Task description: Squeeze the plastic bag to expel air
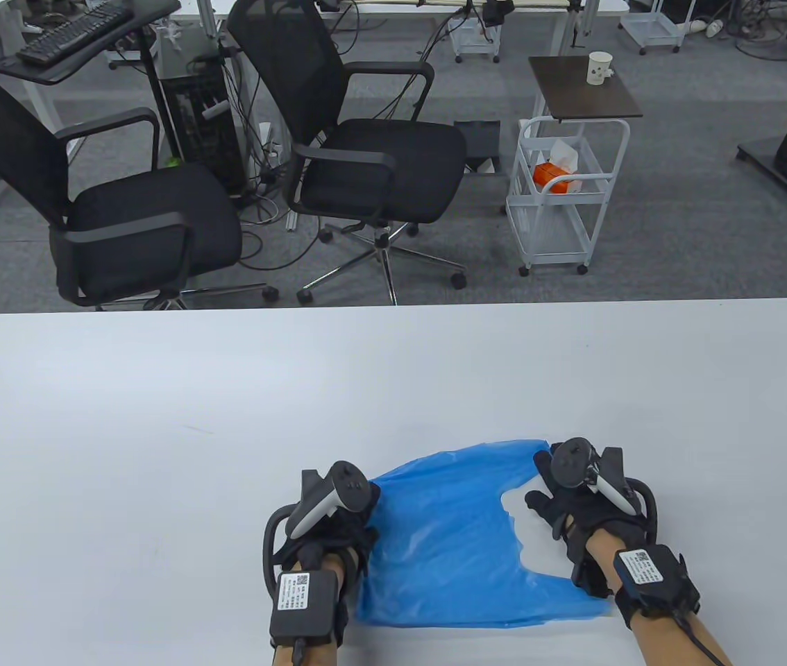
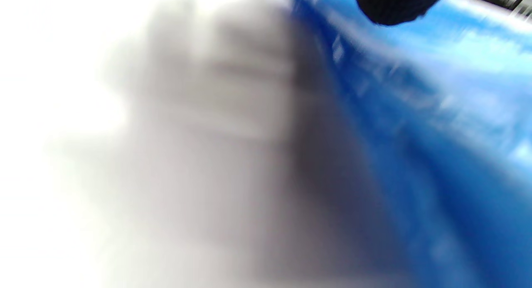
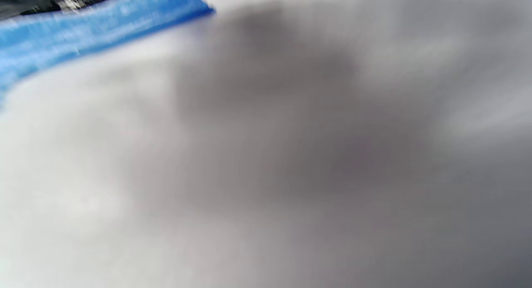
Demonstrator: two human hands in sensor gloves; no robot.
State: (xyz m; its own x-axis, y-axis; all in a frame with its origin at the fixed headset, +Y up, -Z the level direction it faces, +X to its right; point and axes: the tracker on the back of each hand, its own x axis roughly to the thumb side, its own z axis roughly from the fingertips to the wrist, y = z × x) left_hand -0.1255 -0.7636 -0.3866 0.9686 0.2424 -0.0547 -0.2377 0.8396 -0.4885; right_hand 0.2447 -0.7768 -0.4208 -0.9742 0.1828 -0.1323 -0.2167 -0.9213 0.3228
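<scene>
A blue plastic bag (image 1: pixel 449 548) lies flat on the white table (image 1: pixel 227 416) near its front edge, handles toward the right. My left hand (image 1: pixel 364 519) rests at the bag's left edge; the tracker hides its fingers in the table view. The blurred left wrist view shows one dark fingertip (image 2: pixel 395 5) above the bag (image 2: pixel 436 134) and a shadow of spread fingers on the table. My right hand (image 1: pixel 545 485) has its fingers stretched out at the bag's far handle and handle cutout. The right wrist view is blurred and shows only a strip of the bag (image 3: pixel 83 34).
The table's far edge runs across the middle of the table view. Beyond it stand two black office chairs (image 1: pixel 366 166) and a white wheeled cart (image 1: pixel 560 201). Bare tabletop lies to the left and behind the bag.
</scene>
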